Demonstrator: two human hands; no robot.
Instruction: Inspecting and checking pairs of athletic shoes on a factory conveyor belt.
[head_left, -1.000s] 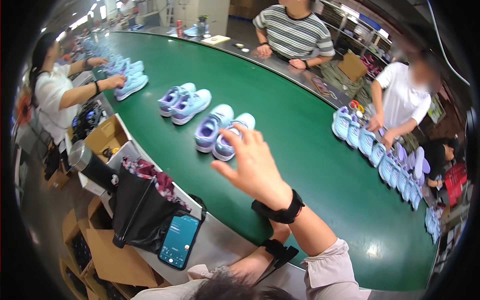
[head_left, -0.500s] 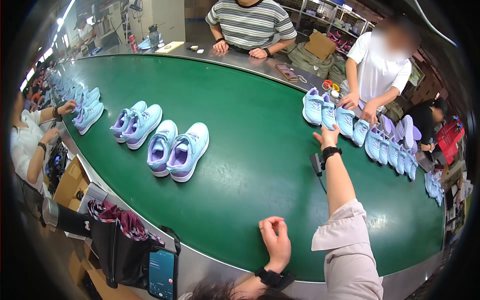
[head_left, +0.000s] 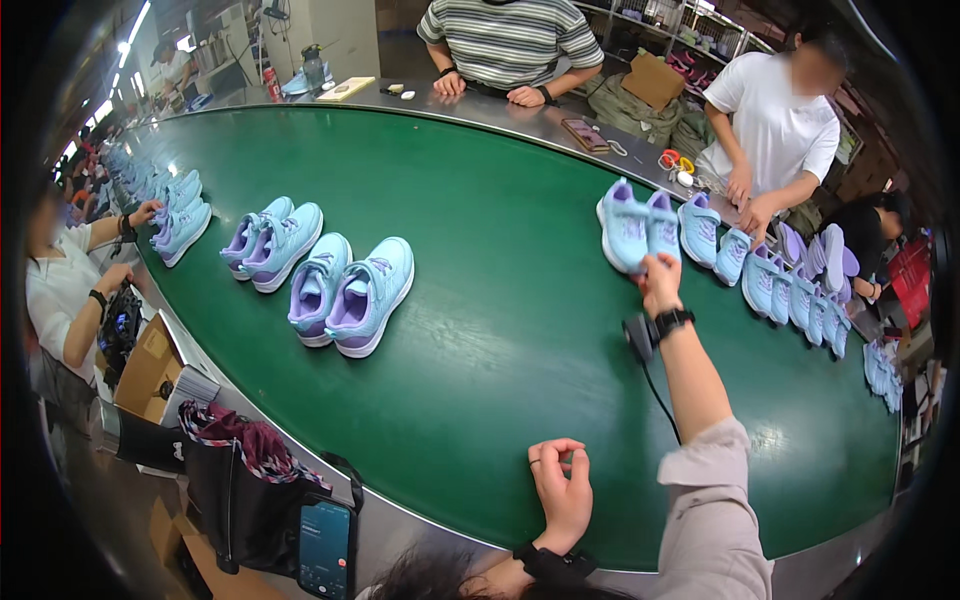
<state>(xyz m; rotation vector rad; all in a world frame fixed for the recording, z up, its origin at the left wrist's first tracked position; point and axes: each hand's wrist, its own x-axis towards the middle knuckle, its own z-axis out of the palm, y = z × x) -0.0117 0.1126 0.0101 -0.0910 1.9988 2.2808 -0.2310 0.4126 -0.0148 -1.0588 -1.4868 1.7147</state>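
My right hand (head_left: 660, 284) reaches to the far right of the green belt. Its fingers are closed on the toe end of a light blue sneaker (head_left: 663, 227) with lilac lining. Tight beside that one is a matching sneaker (head_left: 624, 232), slightly blurred; whether my fingers also touch it I cannot tell. My left hand (head_left: 562, 495) rests near the belt's front edge, fingers loosely curled in, nothing visible in them. At centre left stand two sneakers, the nearer-right one (head_left: 372, 298) and its mate (head_left: 320, 290), toes pointing away.
Across the green belt (head_left: 480, 400), a person in white handles a row of sneakers (head_left: 765, 283). Another in a striped shirt leans on the metal edge. More sneakers (head_left: 275, 245) line the left side. A phone (head_left: 325, 548) and black bag (head_left: 235, 505) hang at the front edge.
My right hand has closed on the sneaker's toe, and that pair has moved slightly toward me, apart from the row. The person in white has drawn a hand back from the shoes.
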